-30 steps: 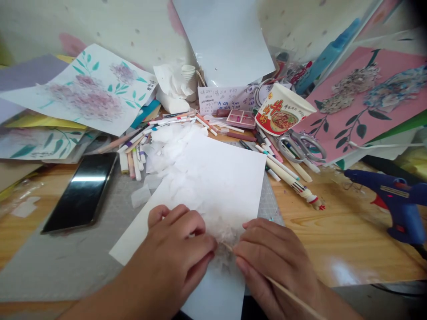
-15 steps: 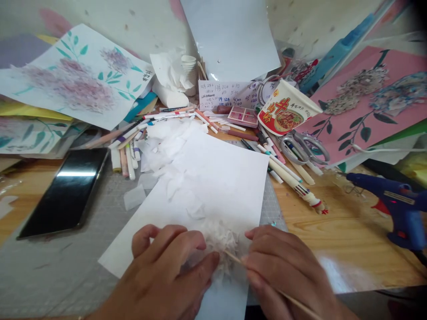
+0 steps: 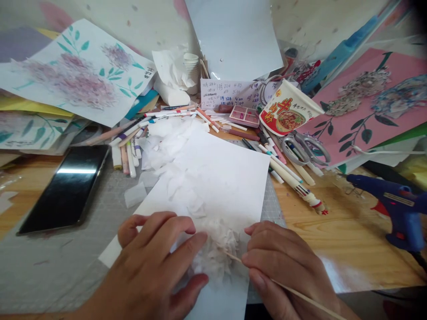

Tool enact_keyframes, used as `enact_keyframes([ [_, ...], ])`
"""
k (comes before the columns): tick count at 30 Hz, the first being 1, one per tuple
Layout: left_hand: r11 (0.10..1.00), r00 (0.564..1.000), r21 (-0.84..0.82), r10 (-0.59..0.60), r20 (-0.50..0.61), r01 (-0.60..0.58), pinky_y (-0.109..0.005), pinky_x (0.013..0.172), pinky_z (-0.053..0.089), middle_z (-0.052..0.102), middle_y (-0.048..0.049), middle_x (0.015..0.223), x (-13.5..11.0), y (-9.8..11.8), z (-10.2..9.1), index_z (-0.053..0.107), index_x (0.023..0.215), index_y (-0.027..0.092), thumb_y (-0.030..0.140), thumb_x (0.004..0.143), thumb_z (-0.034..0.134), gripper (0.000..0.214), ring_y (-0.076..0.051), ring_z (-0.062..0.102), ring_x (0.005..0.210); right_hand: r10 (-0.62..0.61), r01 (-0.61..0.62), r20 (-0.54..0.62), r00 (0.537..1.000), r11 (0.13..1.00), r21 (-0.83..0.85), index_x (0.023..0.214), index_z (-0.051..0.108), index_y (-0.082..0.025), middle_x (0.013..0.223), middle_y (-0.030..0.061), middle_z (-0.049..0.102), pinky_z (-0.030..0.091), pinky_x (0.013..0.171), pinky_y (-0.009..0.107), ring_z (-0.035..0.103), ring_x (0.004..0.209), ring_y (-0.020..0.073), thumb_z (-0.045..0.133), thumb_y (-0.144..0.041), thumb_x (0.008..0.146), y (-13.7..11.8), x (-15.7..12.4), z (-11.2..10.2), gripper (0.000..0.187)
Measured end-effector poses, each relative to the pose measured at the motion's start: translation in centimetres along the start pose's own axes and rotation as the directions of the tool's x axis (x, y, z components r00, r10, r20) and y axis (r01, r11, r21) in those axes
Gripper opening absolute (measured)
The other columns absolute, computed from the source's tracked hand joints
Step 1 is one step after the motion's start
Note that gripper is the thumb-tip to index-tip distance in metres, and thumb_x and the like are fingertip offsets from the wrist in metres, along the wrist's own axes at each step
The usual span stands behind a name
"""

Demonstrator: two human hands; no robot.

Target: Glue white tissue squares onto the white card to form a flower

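A white sheet of paper lies on a grey cutting mat. Near its lower edge sits a cluster of crumpled white tissue pieces. My left hand rests flat on the sheet, fingers stretched out beside the cluster, thumb below it. My right hand is closed round a thin wooden stick, whose tip touches the cluster from the right. More loose tissue pieces lie at the sheet's upper left.
A black phone lies to the left. Pens and markers, scissors, a tipped noodle cup and a blue glue gun surround the sheet. Flower pictures and a pink one lean at the back.
My left hand has slid left and opened, fingers spreading flat and uncovering the tissue cluster. The right hand still holds the stick at the cluster.
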State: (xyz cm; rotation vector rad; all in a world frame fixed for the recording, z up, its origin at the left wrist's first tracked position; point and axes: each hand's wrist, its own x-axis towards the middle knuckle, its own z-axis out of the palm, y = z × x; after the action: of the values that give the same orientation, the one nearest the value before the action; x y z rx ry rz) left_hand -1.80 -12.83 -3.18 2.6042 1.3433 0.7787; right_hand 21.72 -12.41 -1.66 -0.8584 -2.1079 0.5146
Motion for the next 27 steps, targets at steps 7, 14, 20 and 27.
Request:
enact_keyframes([
  [7, 0.998, 0.998, -0.016, -0.062, 0.011, 0.062, -0.047, 0.090, 0.029, 0.065, -0.0022, 0.103, -0.2, -0.5, -0.9, 0.069, 0.104, 0.031, 0.032, 0.081, 0.062, 0.024, -0.027, 0.056, 0.096, 0.019, -0.018, -0.040, 0.999, 0.999, 0.029, 0.089, 0.063, -0.014, 0.071, 0.0026, 0.068, 0.059, 0.082, 0.034, 0.065, 0.066, 0.0141, 0.056, -0.009, 0.087, -0.1, -0.5, -0.6, 0.009],
  [14, 1.000, 0.998, 0.018, 0.002, 0.056, -0.003, -0.045, 0.089, 0.030, 0.066, -0.0005, 0.108, 0.3, 0.4, -1.2, 0.071, 0.102, 0.035, 0.035, 0.087, 0.058, 0.020, -0.027, 0.055, 0.099, 0.013, -0.013, -0.003, 1.000, 1.000, 0.013, 0.082, 0.065, -0.013, 0.067, 0.0039, 0.066, 0.058, 0.072, 0.034, 0.063, 0.065, 0.0161, 0.052, -0.014, 0.092, 0.1, 0.2, -0.1, 0.017],
  [20, 0.999, 0.996, 0.053, -0.007, 0.088, 0.002, -0.051, 0.096, 0.030, 0.065, -0.0029, 0.112, -0.1, -0.2, -1.3, 0.070, 0.107, 0.033, 0.037, 0.088, 0.059, 0.023, -0.030, 0.054, 0.105, 0.045, -0.045, 0.003, 0.999, 0.997, 0.062, 0.082, 0.066, -0.014, 0.067, 0.0029, 0.066, 0.058, 0.078, 0.035, 0.064, 0.064, 0.0152, 0.052, -0.011, 0.089, 0.0, 0.0, -0.4, 0.016],
  [27, 0.997, 0.996, 0.038, 0.059, 0.069, -0.062, -0.045, 0.090, 0.031, 0.067, 0.0010, 0.105, 0.5, 0.5, -1.7, 0.071, 0.102, 0.037, 0.034, 0.091, 0.054, 0.021, -0.024, 0.056, 0.098, 0.022, -0.017, -0.065, 0.998, 0.997, 0.074, 0.088, 0.065, -0.017, 0.073, 0.0032, 0.069, 0.059, 0.075, 0.033, 0.066, 0.067, 0.0155, 0.054, -0.012, 0.089, -0.1, 0.3, -0.6, 0.012],
])
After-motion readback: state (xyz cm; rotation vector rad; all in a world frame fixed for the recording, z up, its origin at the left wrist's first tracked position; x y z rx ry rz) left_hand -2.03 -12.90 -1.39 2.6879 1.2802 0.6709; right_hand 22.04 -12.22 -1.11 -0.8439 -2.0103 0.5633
